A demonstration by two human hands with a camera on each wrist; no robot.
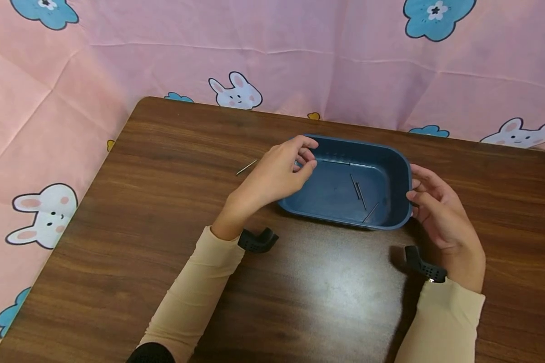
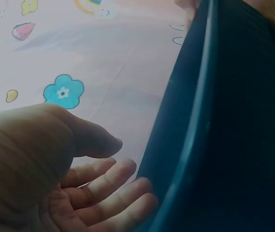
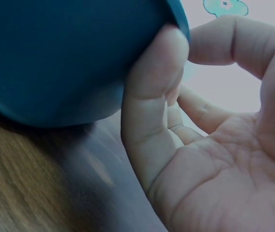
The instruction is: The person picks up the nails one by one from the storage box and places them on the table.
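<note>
A blue plastic tray (image 1: 329, 201) stands on the table, with several thin metal nails (image 1: 362, 196) lying on its floor. Over its left end hovers my left hand (image 1: 278, 170), fingers loosely bent and holding nothing. In the left wrist view the fingertips (image 2: 142, 203) are right beside the tray's rim. At the opposite end my right hand (image 1: 447, 214) pinches the tray's wall, thumb at the rim and fingers along the outside. One more nail (image 1: 247, 167) lies on the table, left of the left hand.
The brown wooden table (image 1: 118, 242) reaches back to a pink cloth (image 1: 290, 30) printed with rabbits and flowers, which hangs behind it and along its left side. Black wrist mounts (image 1: 256, 241) sit on both forearms, close above the tabletop.
</note>
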